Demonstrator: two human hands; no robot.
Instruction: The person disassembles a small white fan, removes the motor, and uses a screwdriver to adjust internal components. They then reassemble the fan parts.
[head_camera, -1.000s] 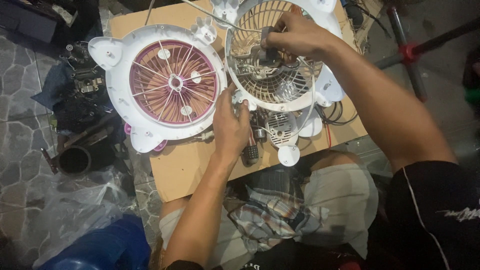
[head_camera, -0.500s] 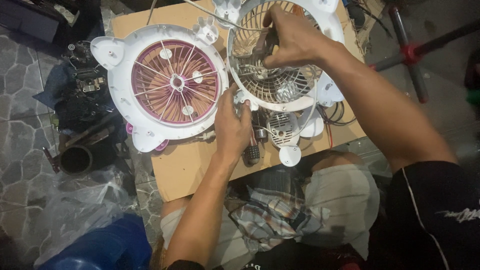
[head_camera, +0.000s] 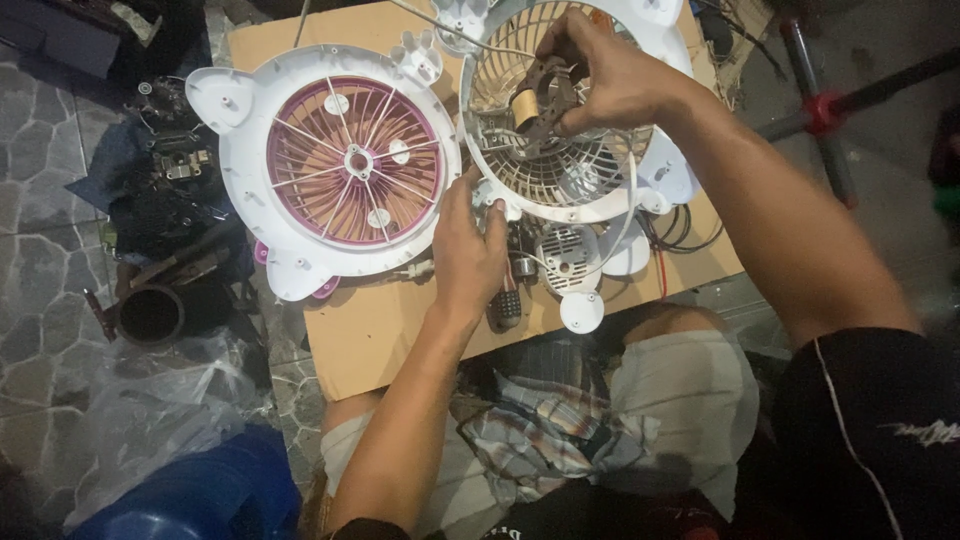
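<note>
A white round fan grille housing (head_camera: 560, 185) lies tilted over a cardboard sheet (head_camera: 380, 335). My right hand (head_camera: 600, 70) grips a small brown motor with a copper coil (head_camera: 535, 100) inside that housing. My left hand (head_camera: 468, 250) holds the housing's lower left rim. To the left rests a white fan body with a pink grille (head_camera: 345, 165), flat on the cardboard.
A small white vented cover (head_camera: 565, 255) and a dark tool handle (head_camera: 505, 305) lie under the housing, with black and red wires (head_camera: 675, 235) at the right. Dark machine parts (head_camera: 165, 190), a black pipe (head_camera: 150, 315) and a blue container (head_camera: 190, 495) sit on the stone floor at left.
My right hand has drawn the brown motor up and rightwards inside the housing. The left hand stays on the rim.
</note>
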